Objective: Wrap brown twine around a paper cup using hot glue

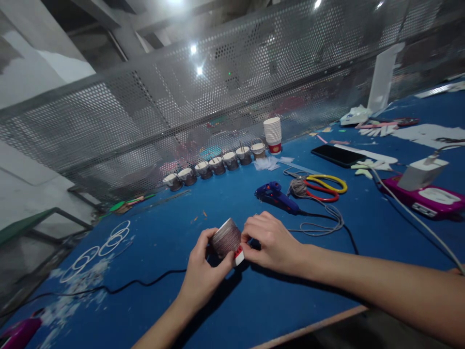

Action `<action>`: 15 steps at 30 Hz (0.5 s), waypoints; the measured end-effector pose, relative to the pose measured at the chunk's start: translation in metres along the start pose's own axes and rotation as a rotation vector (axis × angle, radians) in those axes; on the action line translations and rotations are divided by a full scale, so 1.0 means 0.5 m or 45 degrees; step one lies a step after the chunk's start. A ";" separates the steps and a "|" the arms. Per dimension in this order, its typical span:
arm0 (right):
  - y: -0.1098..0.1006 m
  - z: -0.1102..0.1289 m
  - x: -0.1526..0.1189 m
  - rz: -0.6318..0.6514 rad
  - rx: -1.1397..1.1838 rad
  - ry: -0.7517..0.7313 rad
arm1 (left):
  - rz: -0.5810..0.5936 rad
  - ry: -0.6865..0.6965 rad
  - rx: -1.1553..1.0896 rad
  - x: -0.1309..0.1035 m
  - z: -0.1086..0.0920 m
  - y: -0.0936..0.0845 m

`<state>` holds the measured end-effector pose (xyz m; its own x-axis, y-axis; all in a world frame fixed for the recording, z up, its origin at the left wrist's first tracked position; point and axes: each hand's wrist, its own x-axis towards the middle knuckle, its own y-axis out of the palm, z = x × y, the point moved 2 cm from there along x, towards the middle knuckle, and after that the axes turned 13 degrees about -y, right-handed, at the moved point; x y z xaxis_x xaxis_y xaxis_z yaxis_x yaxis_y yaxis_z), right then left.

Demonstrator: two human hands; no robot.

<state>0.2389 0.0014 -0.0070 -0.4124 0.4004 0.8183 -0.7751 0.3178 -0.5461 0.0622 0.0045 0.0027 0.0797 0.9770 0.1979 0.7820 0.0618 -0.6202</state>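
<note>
Just above the blue table, my left hand (207,269) grips a paper cup (227,239) that lies tilted on its side. Grey-brown yarn is wound around most of it, and a strip of red and white shows near one end. My right hand (271,242) is closed in a pinch at that end, touching the cup's right edge. A grey yarn (316,229) runs in loops from a small ball (298,187) toward my right fingers; the pinched bit is mostly hidden.
Behind the hands lie a blue glue gun (278,198) and scissors (329,186) with red and yellow handles. Several wrapped cups (217,166) line the mesh panel, beside stacked paper cups (272,133). A phone (337,155), purple power strip (428,196), white rings (114,237) and black cord (109,291) surround the work.
</note>
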 end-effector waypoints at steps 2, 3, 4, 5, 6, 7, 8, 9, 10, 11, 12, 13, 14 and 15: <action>0.000 0.000 0.000 0.008 0.006 0.005 | -0.002 -0.008 -0.001 -0.001 -0.002 -0.002; 0.000 0.000 0.000 0.014 0.009 0.008 | 0.000 -0.011 0.002 -0.001 -0.003 -0.002; 0.000 0.000 -0.001 0.019 0.010 0.011 | 0.004 -0.011 0.005 -0.001 -0.004 -0.003; 0.000 -0.001 -0.001 0.022 0.010 0.013 | 0.010 -0.011 0.007 -0.002 -0.004 -0.004; 0.001 -0.001 -0.002 0.024 0.007 0.014 | 0.019 -0.010 0.007 -0.002 -0.005 -0.004; 0.001 -0.002 -0.002 0.026 0.004 0.014 | 0.028 -0.010 0.005 -0.002 -0.004 -0.004; 0.001 -0.002 -0.003 0.028 0.002 0.010 | 0.034 -0.011 0.003 -0.002 -0.004 -0.004; 0.001 -0.002 -0.003 0.027 0.000 0.005 | 0.037 -0.016 0.001 -0.002 -0.002 -0.004; 0.000 -0.002 -0.003 0.028 0.000 0.000 | 0.038 -0.022 0.000 -0.002 -0.001 -0.003; 0.000 -0.002 -0.003 0.029 0.004 -0.005 | 0.036 -0.030 0.000 -0.001 0.001 -0.002; 0.000 -0.001 -0.002 0.025 0.007 -0.007 | 0.032 -0.041 0.000 -0.001 0.002 -0.001; -0.001 -0.001 -0.002 0.024 0.011 -0.009 | 0.026 -0.055 0.001 0.000 0.004 0.001; -0.001 0.000 -0.002 0.025 0.015 -0.011 | 0.017 -0.069 0.000 0.000 0.005 0.002; -0.001 0.000 -0.001 0.027 0.018 -0.013 | 0.008 -0.082 -0.002 0.000 0.007 0.002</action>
<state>0.2396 0.0009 -0.0073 -0.4337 0.3985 0.8081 -0.7725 0.2971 -0.5612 0.0611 0.0053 -0.0005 0.0444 0.9885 0.1446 0.7827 0.0555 -0.6199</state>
